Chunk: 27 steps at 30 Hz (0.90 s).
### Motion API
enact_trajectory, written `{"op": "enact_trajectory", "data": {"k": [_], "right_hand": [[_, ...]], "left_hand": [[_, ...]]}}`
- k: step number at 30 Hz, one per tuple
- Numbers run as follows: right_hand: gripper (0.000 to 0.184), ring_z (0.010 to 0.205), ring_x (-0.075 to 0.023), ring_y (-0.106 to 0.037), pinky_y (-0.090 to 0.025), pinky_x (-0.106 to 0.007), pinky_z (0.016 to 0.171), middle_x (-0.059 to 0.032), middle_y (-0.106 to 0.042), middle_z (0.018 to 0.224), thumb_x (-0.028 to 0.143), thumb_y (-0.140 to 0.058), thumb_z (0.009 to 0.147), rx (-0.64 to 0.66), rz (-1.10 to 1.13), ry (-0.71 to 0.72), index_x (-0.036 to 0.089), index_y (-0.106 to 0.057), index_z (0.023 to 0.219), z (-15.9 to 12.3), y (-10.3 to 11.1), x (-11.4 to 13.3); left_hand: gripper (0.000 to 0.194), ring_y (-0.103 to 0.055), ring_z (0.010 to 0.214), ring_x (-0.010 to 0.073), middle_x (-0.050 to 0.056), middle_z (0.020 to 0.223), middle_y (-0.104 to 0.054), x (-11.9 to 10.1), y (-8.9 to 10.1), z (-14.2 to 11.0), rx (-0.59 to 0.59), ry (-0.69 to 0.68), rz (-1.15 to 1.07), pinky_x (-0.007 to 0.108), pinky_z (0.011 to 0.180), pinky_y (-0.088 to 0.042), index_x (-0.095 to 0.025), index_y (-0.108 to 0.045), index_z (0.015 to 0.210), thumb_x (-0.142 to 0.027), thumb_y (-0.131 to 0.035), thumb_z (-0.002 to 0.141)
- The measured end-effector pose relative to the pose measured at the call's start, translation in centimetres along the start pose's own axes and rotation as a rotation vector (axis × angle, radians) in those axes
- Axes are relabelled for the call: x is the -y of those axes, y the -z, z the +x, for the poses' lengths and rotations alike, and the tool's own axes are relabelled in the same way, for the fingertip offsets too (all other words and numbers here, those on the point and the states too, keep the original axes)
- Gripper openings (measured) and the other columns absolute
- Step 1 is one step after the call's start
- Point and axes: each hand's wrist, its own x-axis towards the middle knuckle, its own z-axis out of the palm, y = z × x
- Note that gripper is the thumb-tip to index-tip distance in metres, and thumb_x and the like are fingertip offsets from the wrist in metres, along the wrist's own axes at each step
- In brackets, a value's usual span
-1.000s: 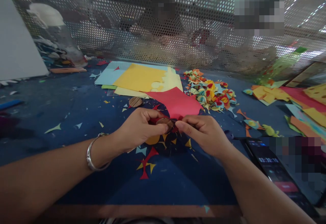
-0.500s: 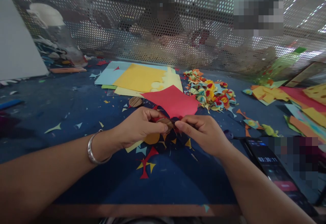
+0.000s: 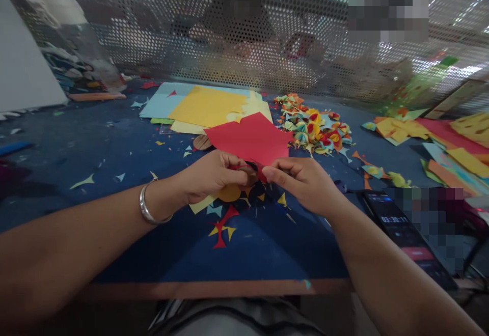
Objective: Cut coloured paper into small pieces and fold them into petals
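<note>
One red sheet [image 3: 248, 135] spreads beyond the left hand [image 3: 212, 175], which pinches one of two wooden discs [image 3: 251, 172]; the right hand [image 3: 303, 179] curls at the sheet's near edge, its hold hidden. Blue tabletop [image 3: 278, 254] runs to the brown front edge [image 3: 214, 290].

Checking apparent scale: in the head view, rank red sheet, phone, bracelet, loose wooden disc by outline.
1. Red sheet, phone: too close to rank; phone looks nearer.
2. Bracelet
3. Loose wooden disc

Nearer the body than the left hand [image 3: 212, 175] and right hand [image 3: 307, 183], the tabletop [image 3: 267, 254] gives passage, while a red sheet [image 3: 250, 135] and paper pile [image 3: 317, 130] obstruct beyond them.
</note>
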Motion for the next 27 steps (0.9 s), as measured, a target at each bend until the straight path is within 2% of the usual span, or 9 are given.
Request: {"op": "enact_trajectory", "data": {"k": [3, 5, 9, 15, 18, 21, 24, 27], "right_hand": [[0.053, 0.057, -0.0104, -0.034, -0.023, -0.027, 0.053, 0.0033, -0.042, 0.059, 0.067, -0.056, 0.091, 0.029, 0.009, -0.035, 0.019, -0.061, 0.07, -0.1, -0.1, 0.2], [0.052, 0.058, -0.0107, -0.036, -0.025, -0.027, 0.053, 0.0027, -0.046, 0.06, 0.068, -0.057, 0.091, 0.033, 0.027, -0.053, 0.019, -0.064, 0.074, -0.6, -0.3, 0.4], [0.045, 0.058, -0.0104, -0.041, -0.029, -0.025, 0.053, 0.0041, -0.05, 0.063, 0.064, -0.067, 0.086, 0.004, -0.023, -0.078, 0.02, -0.061, 0.078, -3.0, -1.0, 0.9], [0.024, 0.059, -0.0128, -0.056, -0.037, -0.025, 0.058, 0.0016, -0.063, 0.067, 0.042, -0.065, 0.093, -0.179, -0.379, 0.001, 0.02, -0.063, 0.082, -7.9, -2.9, -0.7], [0.011, 0.07, -0.0169, -0.068, -0.042, -0.026, 0.062, -0.0007, -0.071, 0.077, 0.031, -0.065, 0.092, -0.252, -0.497, 0.032, 0.02, -0.066, 0.09, -9.3, -3.9, -2.2], [0.01, 0.076, -0.0202, -0.071, -0.043, -0.028, 0.064, -0.0026, -0.074, 0.083, 0.029, -0.064, 0.092, -0.31, -0.6, 0.068, 0.02, -0.067, 0.095, -9.8, -4.4, -3.0], [0.012, 0.07, -0.0179, -0.069, -0.043, -0.026, 0.061, -0.002, -0.073, 0.08, 0.031, -0.063, 0.092, -0.363, -0.577, 0.1, 0.02, -0.068, 0.093, -10.1, -4.6, -2.6], [0.015, 0.062, -0.013, -0.063, -0.042, -0.023, 0.059, 0.0012, -0.069, 0.072, 0.034, -0.064, 0.094, -0.478, -0.412, 0.062, 0.021, -0.068, 0.089, -10.0, -4.6, -1.3]], "left_hand": [[0.007, -0.042, 0.05, 0.0067, 0.002, 0.067, -0.067, 0.2, 0.3, 0.3, -0.205, -0.008, -0.039, 0.02, 0.044, -0.027, -0.016, -0.074, 0.069, -0.023, -0.074, 0.066], [0.011, -0.037, 0.048, 0.0048, 0.001, 0.069, -0.064, 0.4, 0.8, 0.6, -0.328, -0.046, -0.106, 0.02, 0.042, -0.021, -0.015, -0.073, 0.073, -0.025, -0.075, 0.068], [0.011, -0.04, 0.048, 0.0038, 0.002, 0.072, -0.062, 0.7, 1.4, 1.0, -0.388, -0.098, -0.213, 0.02, 0.042, -0.022, -0.014, -0.069, 0.072, -0.023, -0.076, 0.07], [0.014, -0.038, 0.046, 0.0034, 0.001, 0.07, -0.062, 0.4, 0.1, -0.4, -0.329, -0.008, -0.2, 0.022, 0.042, -0.018, -0.013, -0.07, 0.077, -0.026, -0.075, 0.072], [0.016, -0.044, 0.051, 0.0044, 0.001, 0.073, -0.063, 0.2, -0.7, -1.3, -0.253, -0.044, -0.099, 0.021, 0.046, -0.025, -0.013, -0.069, 0.08, -0.028, -0.075, 0.077], [0.019, -0.051, 0.06, 0.0066, 0.002, 0.079, -0.064, 0.3, -1.1, -1.8, -0.138, -0.121, 0.033, 0.021, 0.053, -0.034, -0.014, -0.067, 0.082, -0.031, -0.074, 0.082], [0.023, -0.057, 0.07, 0.01, 0.001, 0.083, -0.065, 0.5, -1.3, -2.2, -0.045, -0.208, 0.174, 0.023, 0.064, -0.043, -0.015, -0.068, 0.101, -0.03, -0.073, 0.085], [0.042, -0.061, 0.07, 0.013, -0.001, 0.078, -0.065, 0.5, -1.8, -2.9, 0.031, -0.264, 0.286, 0.025, 0.065, -0.044, -0.019, -0.059, 0.124, -0.03, -0.073, 0.086]]}}
